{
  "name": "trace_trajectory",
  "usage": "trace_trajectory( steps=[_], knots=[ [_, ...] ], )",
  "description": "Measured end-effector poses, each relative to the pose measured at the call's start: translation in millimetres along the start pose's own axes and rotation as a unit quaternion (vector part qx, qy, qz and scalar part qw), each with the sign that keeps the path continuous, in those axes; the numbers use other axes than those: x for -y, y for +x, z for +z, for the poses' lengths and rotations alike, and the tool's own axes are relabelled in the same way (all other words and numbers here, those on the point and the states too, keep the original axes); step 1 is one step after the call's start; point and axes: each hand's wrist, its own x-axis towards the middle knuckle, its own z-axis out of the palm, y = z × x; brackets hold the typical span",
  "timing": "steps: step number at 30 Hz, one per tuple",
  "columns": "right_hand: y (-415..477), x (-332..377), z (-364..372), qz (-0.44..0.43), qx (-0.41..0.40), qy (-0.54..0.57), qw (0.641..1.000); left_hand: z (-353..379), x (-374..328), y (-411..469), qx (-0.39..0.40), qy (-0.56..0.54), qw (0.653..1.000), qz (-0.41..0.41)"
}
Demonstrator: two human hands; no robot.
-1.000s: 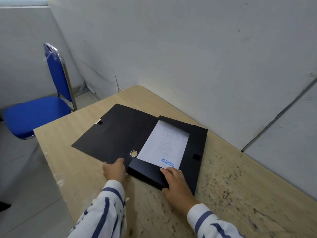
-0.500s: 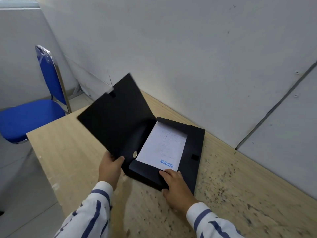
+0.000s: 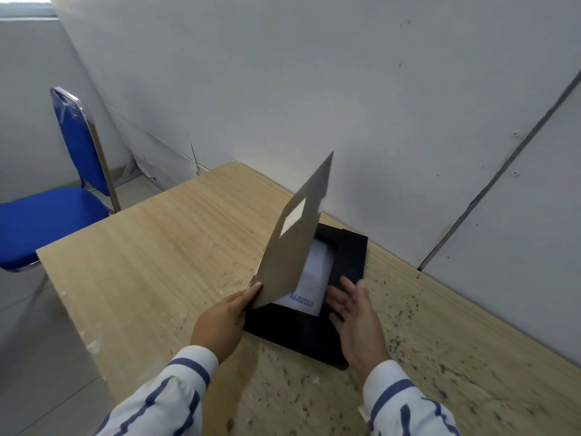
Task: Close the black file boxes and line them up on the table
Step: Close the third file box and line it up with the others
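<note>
One black file box (image 3: 349, 256) lies on the wooden table (image 3: 163, 247) near the wall. Its lid (image 3: 294, 243) stands almost upright over the box, its outer face looking grey-brown in the light, with a pale label patch. My left hand (image 3: 224, 319) grips the lid's near lower corner. A white sheet stamped REJECTED (image 3: 303, 298) lies inside the box, partly hidden by the lid. My right hand (image 3: 355, 313) rests flat with fingers spread on the box's right flap, holding nothing.
A blue chair (image 3: 56, 209) with a chrome frame stands off the table's left end. A grey wall (image 3: 345, 105) runs close behind the box. The table's near right surface is speckled with dark marks.
My left hand has swung the lid up from flat on the table to almost upright over the box. My right hand has shifted from the box's front edge onto the right flap.
</note>
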Motion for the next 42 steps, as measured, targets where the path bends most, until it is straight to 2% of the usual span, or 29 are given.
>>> trace_trajectory(
  steps=[2, 5, 10, 14, 19, 22, 25, 27, 31, 33, 37, 42],
  knots=[
    [-1, 9, -3, -0.001, 0.015, 0.002, 1.0, 3, 0, -1, 0.008, 0.02, 1.0, 0.006],
    [-1, 13, -2, 0.007, 0.029, -0.039, 0.999, 9, -5, -2, -0.031, 0.016, 0.999, -0.007],
    [-4, 5, 4, 0.021, 0.041, -0.149, 0.988, 9, -11, 2, -0.107, -0.094, 0.98, -0.136],
    [-3, -4, 4, 0.025, 0.045, -0.184, 0.982, 7, -10, 5, -0.133, -0.114, 0.97, -0.169],
    [-1, -4, 2, 0.041, 0.033, -0.162, 0.985, 9, -8, 0, -0.105, -0.043, 0.99, -0.084],
    [0, -3, -1, 0.063, -0.001, -0.076, 0.995, 15, -5, -3, -0.062, 0.005, 0.998, -0.024],
    [0, 3, -9, 0.063, -0.011, 0.011, 0.998, 21, -1, -4, -0.026, 0.062, 0.998, -0.004],
    [-1, 9, -15, 0.066, -0.01, 0.03, 0.997, 24, 0, -3, -0.009, 0.08, 0.997, 0.006],
    [4, 12, -18, 0.045, -0.046, -0.089, 0.994, 26, -1, -2, 0.044, 0.098, 0.994, -0.005],
    [4, 7, -17, 0.036, -0.077, -0.182, 0.98, 26, -4, 2, 0.043, 0.052, 0.997, -0.025],
    [-2, 0, -15, 0.015, -0.112, -0.374, 0.921, 23, -13, 18, 0.01, -0.068, 0.994, -0.084],
    [-1, -5, -12, 0.029, -0.122, -0.502, 0.856, 22, -22, 36, 0.007, -0.105, 0.983, -0.152]
  ],
)
